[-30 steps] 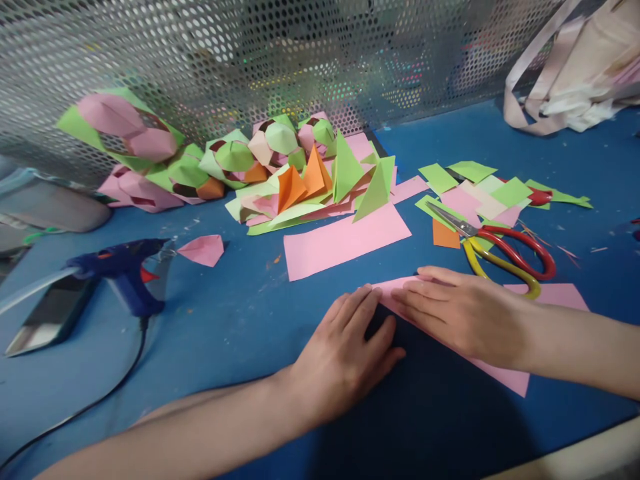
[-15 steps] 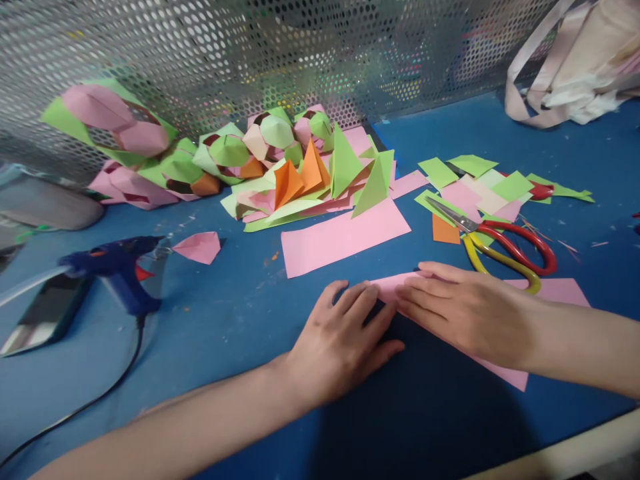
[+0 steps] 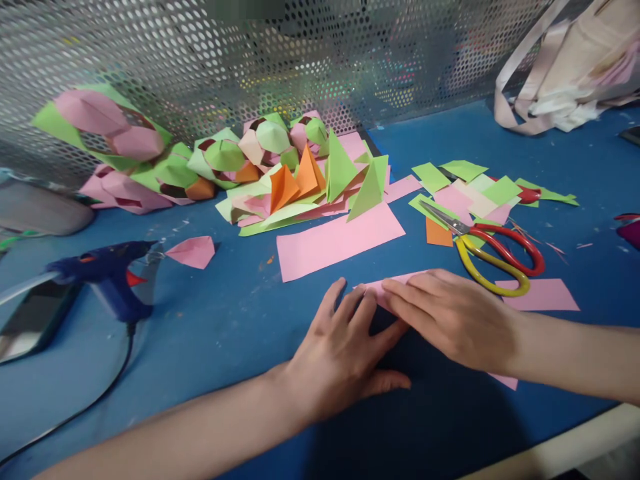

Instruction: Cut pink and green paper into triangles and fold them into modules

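A pink paper strip lies under both hands on the blue tabletop; its far edge shows between my fingers, and a corner pokes out below my right wrist. With fingers spread, my left hand rests its fingertips on the strip's left end. Palm down and fingers stretched out, my right hand lies flat over the strip and hides most of it. Just beyond my right hand are scissors with one red and one yellow handle, blades slightly apart. Another pink paper strip lies flat beyond my left hand.
A blue glue gun with a cord lies at left, over a phone, near a folded pink paper piece. Folded paper shapes line the perforated metal screen. Green paper scraps lie behind the scissors.
My right hand has slid slightly left along the strip, its fingertips now closer to my left hand's. The view has shifted a little.
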A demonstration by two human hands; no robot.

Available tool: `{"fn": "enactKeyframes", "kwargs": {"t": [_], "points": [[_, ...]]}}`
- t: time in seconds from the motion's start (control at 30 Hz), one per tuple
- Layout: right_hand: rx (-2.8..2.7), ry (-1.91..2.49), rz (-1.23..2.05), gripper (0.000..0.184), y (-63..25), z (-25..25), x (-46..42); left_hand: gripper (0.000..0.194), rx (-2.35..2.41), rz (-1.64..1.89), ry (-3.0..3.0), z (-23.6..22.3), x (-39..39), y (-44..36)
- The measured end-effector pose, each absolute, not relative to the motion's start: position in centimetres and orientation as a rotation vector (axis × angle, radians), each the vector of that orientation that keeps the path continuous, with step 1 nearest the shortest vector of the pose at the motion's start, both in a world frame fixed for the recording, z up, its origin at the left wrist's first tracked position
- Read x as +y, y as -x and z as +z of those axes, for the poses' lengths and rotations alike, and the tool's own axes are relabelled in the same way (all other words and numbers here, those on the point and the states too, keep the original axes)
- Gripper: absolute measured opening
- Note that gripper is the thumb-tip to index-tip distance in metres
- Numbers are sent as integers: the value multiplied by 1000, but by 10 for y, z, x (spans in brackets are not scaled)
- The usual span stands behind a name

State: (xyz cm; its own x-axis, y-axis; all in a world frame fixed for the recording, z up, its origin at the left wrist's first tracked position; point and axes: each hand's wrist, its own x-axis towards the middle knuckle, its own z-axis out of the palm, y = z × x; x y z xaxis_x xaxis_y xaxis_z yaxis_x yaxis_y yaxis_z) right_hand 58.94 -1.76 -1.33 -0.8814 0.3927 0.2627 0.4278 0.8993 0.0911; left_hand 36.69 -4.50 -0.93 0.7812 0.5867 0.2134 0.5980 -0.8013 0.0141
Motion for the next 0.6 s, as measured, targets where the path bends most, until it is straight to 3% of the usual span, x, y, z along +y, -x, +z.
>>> {"fn": "enactKeyframes", "kwargs": {"t": [0.1, 0.33, 0.6], "points": [[-2896, 681, -264, 50, -585, -16, -21, 66, -960, -338, 2919, -9, -44, -367], [-2999, 1084, -809, 42, -601, 2, -25, 70, -946, -349, 2908, -8, -39, -367], [-2807, 1071, -619, 43, -594, 1, -22, 71, -940, -255, 2944, -7, -36, -368]]}}
